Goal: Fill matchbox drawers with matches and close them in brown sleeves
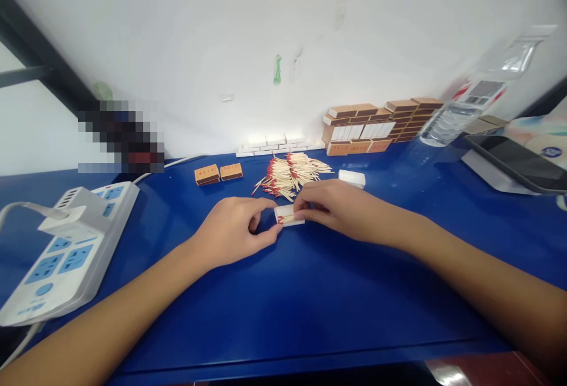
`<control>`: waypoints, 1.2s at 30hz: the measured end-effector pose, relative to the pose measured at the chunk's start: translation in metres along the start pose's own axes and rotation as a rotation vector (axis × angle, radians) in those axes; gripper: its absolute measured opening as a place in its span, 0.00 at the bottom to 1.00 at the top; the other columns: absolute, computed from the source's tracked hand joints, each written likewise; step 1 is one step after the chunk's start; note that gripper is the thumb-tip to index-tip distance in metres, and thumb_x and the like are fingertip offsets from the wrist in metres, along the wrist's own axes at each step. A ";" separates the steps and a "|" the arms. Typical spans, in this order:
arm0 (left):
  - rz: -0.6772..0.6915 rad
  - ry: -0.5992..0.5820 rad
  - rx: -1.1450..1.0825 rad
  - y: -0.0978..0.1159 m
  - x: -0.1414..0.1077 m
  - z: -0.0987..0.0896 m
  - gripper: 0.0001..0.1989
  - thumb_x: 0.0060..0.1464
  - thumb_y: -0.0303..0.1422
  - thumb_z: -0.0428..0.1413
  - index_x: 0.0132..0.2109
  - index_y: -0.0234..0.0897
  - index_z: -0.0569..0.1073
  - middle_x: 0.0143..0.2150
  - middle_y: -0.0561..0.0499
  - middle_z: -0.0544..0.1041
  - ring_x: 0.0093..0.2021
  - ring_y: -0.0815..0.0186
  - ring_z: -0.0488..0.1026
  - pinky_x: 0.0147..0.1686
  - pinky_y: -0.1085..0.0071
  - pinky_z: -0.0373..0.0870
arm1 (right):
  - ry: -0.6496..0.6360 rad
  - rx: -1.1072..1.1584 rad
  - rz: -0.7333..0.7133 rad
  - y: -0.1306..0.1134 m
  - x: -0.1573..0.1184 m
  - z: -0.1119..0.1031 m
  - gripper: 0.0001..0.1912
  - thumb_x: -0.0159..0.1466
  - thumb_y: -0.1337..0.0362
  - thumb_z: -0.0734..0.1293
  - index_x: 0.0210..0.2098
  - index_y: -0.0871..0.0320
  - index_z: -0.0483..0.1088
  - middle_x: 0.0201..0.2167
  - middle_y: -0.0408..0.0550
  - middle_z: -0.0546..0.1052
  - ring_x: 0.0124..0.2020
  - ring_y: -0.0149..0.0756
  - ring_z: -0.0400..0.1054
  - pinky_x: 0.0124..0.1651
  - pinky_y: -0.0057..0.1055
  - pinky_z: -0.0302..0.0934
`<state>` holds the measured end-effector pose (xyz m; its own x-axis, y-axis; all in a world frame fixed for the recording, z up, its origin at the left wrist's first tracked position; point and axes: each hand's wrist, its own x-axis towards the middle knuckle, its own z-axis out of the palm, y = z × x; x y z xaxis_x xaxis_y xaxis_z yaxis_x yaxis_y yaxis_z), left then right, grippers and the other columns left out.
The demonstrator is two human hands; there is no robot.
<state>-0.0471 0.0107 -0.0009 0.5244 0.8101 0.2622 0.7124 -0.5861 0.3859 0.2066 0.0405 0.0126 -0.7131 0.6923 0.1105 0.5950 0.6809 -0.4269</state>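
White wall (212, 37) backs a glossy blue surface (283, 309) as you work with both hands near its middle. To your left lies a white power strip (71, 259); at far right a clear bottle (465, 102) leans beside stacked brown matchboxes (361, 132), with a dark phone (522, 161) farther right. Your left hand (237, 226) pinches the left end of an open white tray (283, 210) between thumb and forefinger. Your right hand (336, 206) has its fingertips drawn together at the tray's right end; whether they grip anything, you cannot tell. Just beyond the tray spreads a heap of red-tipped matches (292, 173), with two orange matchboxes (207, 174) to its left. Smallest of all, a few loose sticks (287, 219) lie inside the tray, red heads leftward.
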 end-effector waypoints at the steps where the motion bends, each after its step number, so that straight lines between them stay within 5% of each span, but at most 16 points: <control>1: 0.000 -0.003 -0.001 0.000 0.000 0.000 0.14 0.60 0.40 0.62 0.50 0.40 0.82 0.23 0.59 0.70 0.23 0.71 0.66 0.26 0.72 0.58 | -0.008 0.014 0.012 -0.001 0.000 -0.002 0.06 0.73 0.64 0.68 0.41 0.57 0.78 0.39 0.47 0.82 0.39 0.37 0.73 0.41 0.32 0.59; 18: 0.000 -0.016 0.010 0.000 0.001 -0.001 0.13 0.60 0.40 0.62 0.49 0.40 0.82 0.23 0.59 0.70 0.23 0.70 0.66 0.26 0.72 0.58 | -0.052 0.075 0.061 -0.003 -0.002 -0.001 0.09 0.73 0.63 0.65 0.36 0.57 0.72 0.37 0.47 0.80 0.34 0.35 0.69 0.37 0.31 0.56; 25: -0.008 -0.024 -0.002 0.002 0.000 -0.002 0.12 0.60 0.39 0.62 0.49 0.41 0.81 0.23 0.59 0.69 0.24 0.70 0.66 0.26 0.72 0.58 | 0.042 0.091 -0.053 -0.002 -0.003 0.005 0.08 0.75 0.61 0.64 0.43 0.56 0.73 0.38 0.47 0.78 0.36 0.35 0.69 0.39 0.31 0.56; 30: -0.004 -0.014 -0.010 0.004 0.001 -0.001 0.12 0.60 0.39 0.62 0.48 0.40 0.81 0.23 0.59 0.69 0.23 0.70 0.66 0.26 0.72 0.58 | 0.039 0.004 -0.061 -0.006 -0.002 0.005 0.20 0.79 0.58 0.57 0.32 0.57 0.67 0.34 0.48 0.73 0.33 0.35 0.64 0.38 0.33 0.53; 36: 0.017 -0.015 -0.003 0.001 0.000 0.000 0.13 0.60 0.39 0.63 0.50 0.41 0.81 0.24 0.59 0.69 0.23 0.71 0.65 0.26 0.72 0.59 | 0.175 -0.033 -0.033 -0.001 0.000 0.002 0.17 0.77 0.59 0.59 0.31 0.56 0.68 0.30 0.46 0.74 0.32 0.35 0.64 0.37 0.33 0.52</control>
<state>-0.0467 0.0102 -0.0005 0.5436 0.7996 0.2552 0.7020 -0.5997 0.3841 0.2056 0.0393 0.0107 -0.6588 0.6984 0.2797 0.5863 0.7096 -0.3908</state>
